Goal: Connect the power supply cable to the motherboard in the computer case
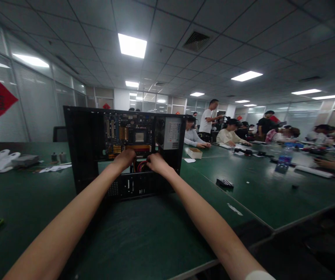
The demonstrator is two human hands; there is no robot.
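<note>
A black computer case [94, 110] stands open-sided on the green table [132, 237]. Inside it are a motherboard [128, 130] with a square processor socket and a power supply [172, 133] with a white label at the upper right. My left hand [125, 158] is at the lower edge of the motherboard, fingers curled; what they hold is hidden. Just right of it, my right hand [156, 162] has its fingers pressed together beside a bundle of coloured cables [140, 166]; whatever is in them is too small to make out.
White plastic bags [0, 160], a grey box [25, 160] and papers lie at the left. Right of the case are a small open box [194, 153], a black part [225, 183] and a water bottle [285, 154]. Several people are around the table beyond.
</note>
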